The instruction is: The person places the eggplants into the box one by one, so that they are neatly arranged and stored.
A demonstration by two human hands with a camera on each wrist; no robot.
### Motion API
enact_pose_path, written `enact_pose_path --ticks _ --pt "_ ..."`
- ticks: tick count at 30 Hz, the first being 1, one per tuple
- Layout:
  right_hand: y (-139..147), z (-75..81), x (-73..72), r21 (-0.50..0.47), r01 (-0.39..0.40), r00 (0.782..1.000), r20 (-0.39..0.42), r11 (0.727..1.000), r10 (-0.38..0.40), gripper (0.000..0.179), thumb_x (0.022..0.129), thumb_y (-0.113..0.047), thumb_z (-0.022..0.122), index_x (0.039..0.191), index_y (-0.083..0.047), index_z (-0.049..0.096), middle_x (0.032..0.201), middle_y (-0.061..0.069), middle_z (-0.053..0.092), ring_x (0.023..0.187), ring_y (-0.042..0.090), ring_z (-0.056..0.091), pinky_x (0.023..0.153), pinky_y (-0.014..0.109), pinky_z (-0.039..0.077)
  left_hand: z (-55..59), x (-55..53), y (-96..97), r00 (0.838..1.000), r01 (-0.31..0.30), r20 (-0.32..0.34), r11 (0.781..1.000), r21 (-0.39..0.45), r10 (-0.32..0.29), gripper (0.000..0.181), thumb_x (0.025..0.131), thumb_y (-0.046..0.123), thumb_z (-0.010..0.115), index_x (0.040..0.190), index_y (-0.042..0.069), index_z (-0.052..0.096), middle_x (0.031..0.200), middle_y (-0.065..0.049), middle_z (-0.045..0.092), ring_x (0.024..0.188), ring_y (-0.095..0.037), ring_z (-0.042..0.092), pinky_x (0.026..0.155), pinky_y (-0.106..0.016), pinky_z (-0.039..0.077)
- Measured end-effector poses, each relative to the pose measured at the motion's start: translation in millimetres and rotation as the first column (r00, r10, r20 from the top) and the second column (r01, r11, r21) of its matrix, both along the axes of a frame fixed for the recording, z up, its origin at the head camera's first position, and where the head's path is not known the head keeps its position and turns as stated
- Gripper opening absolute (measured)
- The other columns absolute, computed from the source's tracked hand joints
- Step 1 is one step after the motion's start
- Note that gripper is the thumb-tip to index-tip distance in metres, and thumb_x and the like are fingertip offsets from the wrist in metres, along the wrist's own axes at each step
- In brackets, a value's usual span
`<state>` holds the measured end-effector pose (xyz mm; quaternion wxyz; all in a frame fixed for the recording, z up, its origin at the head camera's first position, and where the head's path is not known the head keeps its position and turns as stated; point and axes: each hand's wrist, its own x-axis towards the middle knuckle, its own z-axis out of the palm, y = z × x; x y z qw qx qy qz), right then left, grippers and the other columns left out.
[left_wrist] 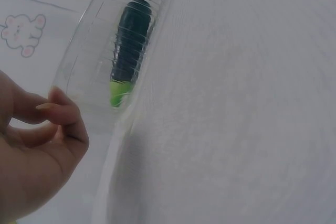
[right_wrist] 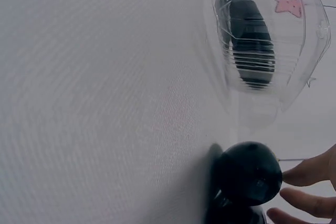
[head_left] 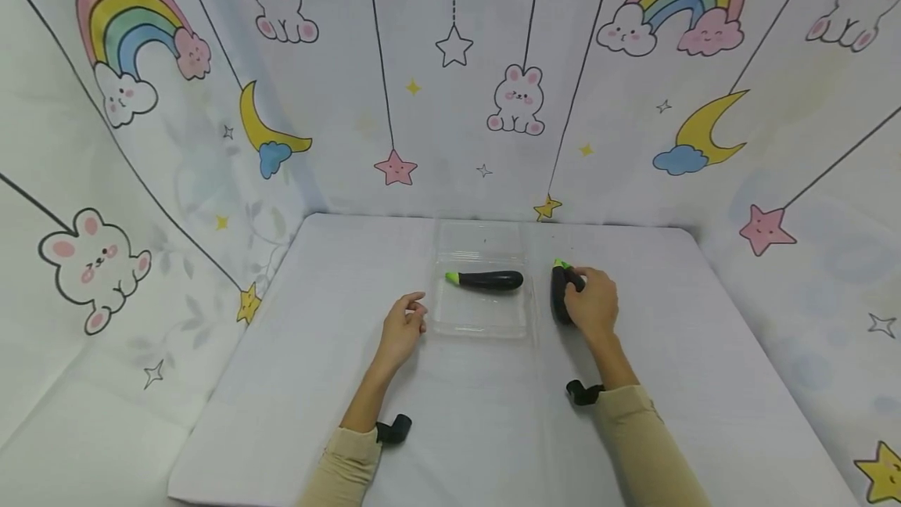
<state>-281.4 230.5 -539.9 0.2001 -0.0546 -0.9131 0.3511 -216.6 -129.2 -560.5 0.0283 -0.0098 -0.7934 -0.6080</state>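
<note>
Just right of the clear plastic container [head_left: 479, 330], my right hand [head_left: 594, 305] reaches down over two dark eggplants lying side by side. Its thumb and fingers pinch the right-hand eggplant [head_left: 577, 280], mostly hidden under the hand. Against it on the left lies the other eggplant [head_left: 559, 300], with a bright green cap; their rounded ends show in the right wrist view. Inside the container another eggplant [head_left: 490, 281] lies crosswise, green cap to the left. My left hand [head_left: 404, 327] holds nothing; its fingers are loosely bent beside the container's left wall.
A white cloth covers the table [head_left: 317, 288]. Behind it hangs a white curtain [head_left: 338, 100] printed with rabbits, rainbows and stars. The container's clear lid part [head_left: 479, 237] extends toward the back. Each forearm carries a small black wrist camera.
</note>
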Motion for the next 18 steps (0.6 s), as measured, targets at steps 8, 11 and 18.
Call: enact_pose_path --ticks 8,11,18 --pt "8 -0.9 2.8 0.013 0.005 0.995 0.098 1.000 -0.007 0.039 0.095 -0.011 0.062 0.130 0.005 0.068 0.128 0.033 0.063 0.109 0.051 0.063 0.080 0.065 0.055 2.4 -0.1 1.0 1.000 -0.005 0.000 1.000 0.021 0.005 0.036 0.109 0.005 0.052 0.144 -0.002 0.053 0.112 -0.016 0.060 0.077 -0.014 0.060 0.065 -0.021 0.049" --pt "9 -0.8 3.1 0.013 0.007 0.992 0.123 1.000 -0.009 0.040 0.095 -0.013 0.062 0.131 0.004 0.067 0.127 0.033 0.063 0.106 0.050 0.064 0.078 0.064 0.055 3.1 0.5 0.6 1.000 0.001 -0.004 1.000 0.023 -0.001 0.036 0.109 0.005 0.052 0.144 -0.003 0.053 0.112 -0.017 0.060 0.077 -0.015 0.059 0.065 -0.021 0.049" --pt "12 -1.1 3.9 0.021 -0.001 0.986 0.169 1.000 -0.003 0.042 0.096 -0.013 0.061 0.133 0.005 0.064 0.130 0.033 0.062 0.111 0.052 0.063 0.082 0.064 0.054 4.8 1.5 0.0 1.000 0.002 0.004 0.999 0.035 -0.002 0.037 0.109 0.004 0.052 0.144 -0.005 0.052 0.112 -0.016 0.059 0.078 -0.017 0.059 0.065 -0.021 0.049"
